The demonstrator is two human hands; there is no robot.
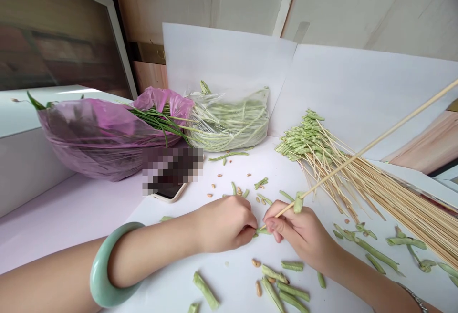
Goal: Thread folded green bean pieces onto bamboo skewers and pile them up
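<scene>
My left hand [227, 222] is closed in a fist, its fingertips pinching a piece of green bean [265, 231] that partly shows. Between the thumb and fingers of my right hand [304, 234] is a long bamboo skewer [358, 155], slanting up to the right. Its lower tip meets the bean piece by my left fingers; whether it has gone in I cannot tell. A knotted-looking piece of bean [298, 202] sits on the skewer just above my right hand. Cut bean pieces [291, 290] and small tan seeds [255, 263] lie below my hands.
Skewers bearing bean pieces [300, 136] lie in a pile beside a bundle of skewers [404, 203]. Behind are a clear bag of long beans [232, 119] and a purple bag of greens [107, 136]. A phone [171, 191] rests left of centre. White boards [229, 55] stand behind.
</scene>
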